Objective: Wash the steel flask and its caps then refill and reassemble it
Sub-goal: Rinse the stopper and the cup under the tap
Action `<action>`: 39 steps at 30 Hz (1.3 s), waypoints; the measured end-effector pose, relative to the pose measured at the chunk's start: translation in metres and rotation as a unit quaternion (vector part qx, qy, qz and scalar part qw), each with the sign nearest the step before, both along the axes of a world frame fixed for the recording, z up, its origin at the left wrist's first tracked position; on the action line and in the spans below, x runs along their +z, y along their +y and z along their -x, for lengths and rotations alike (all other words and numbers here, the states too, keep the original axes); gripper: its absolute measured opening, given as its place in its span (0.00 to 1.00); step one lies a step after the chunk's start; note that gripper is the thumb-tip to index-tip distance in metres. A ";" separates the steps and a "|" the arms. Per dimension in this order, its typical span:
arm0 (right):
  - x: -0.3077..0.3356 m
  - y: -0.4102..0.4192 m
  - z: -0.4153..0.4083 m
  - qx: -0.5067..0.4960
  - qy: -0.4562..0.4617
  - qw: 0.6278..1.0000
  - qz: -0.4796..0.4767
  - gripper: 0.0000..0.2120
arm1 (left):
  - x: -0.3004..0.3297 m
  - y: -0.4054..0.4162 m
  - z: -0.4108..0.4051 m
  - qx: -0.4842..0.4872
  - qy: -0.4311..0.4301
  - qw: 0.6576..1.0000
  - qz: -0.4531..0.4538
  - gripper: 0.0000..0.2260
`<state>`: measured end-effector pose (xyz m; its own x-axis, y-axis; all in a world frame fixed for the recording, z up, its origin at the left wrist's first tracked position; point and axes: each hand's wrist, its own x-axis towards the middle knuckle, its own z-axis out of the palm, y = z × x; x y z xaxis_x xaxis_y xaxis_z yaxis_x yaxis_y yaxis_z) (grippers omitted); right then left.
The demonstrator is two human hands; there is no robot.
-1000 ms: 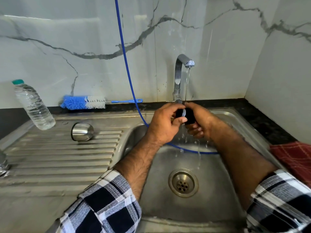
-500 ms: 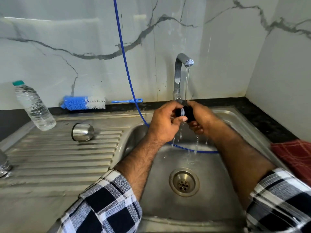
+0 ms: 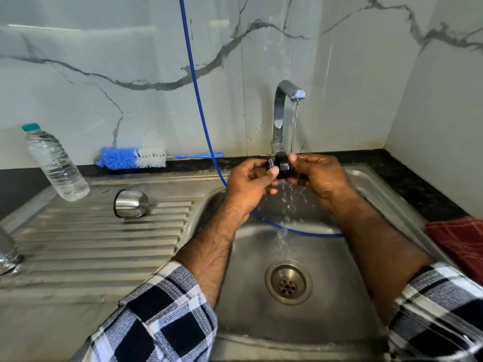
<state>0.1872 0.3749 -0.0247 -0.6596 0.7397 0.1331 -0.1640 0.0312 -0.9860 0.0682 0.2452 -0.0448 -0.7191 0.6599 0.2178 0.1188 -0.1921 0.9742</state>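
Note:
A small black inner cap (image 3: pixel 281 167) is held under the running tap (image 3: pixel 282 111), over the steel sink (image 3: pixel 324 288). My right hand (image 3: pixel 317 176) grips the cap's right side. My left hand (image 3: pixel 249 182) pinches its left end with thumb and fingers. Water splashes off the cap down toward the drain (image 3: pixel 288 282). A steel cup cap (image 3: pixel 130 204) lies on its side on the ribbed drainboard (image 3: pixel 104 239). At the far left edge a steel flask body (image 3: pixel 7 253) is partly in view.
A clear plastic water bottle (image 3: pixel 56 163) leans at the back left. A blue and white bottle brush (image 3: pixel 133 158) lies along the wall. A blue hose (image 3: pixel 201 105) hangs down into the sink. A red checked cloth (image 3: pixel 460 241) lies on the right counter.
Both hands have lifted the black cap slightly higher under the stream, and the left fingers have shifted on its left end. Everything on the drainboard stays put.

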 end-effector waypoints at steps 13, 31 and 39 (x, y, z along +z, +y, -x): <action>0.000 0.007 0.000 0.016 -0.037 0.999 -0.021 0.11 | -0.013 0.002 -0.001 0.079 0.094 0.989 0.078 0.20; -0.002 0.014 -0.007 0.068 -0.083 0.990 -0.095 0.19 | -0.014 0.000 -0.001 0.067 0.204 0.973 0.087 0.27; -0.001 0.013 -0.013 0.141 -0.127 0.972 -0.135 0.11 | -0.018 0.004 0.005 0.054 0.155 0.983 0.078 0.26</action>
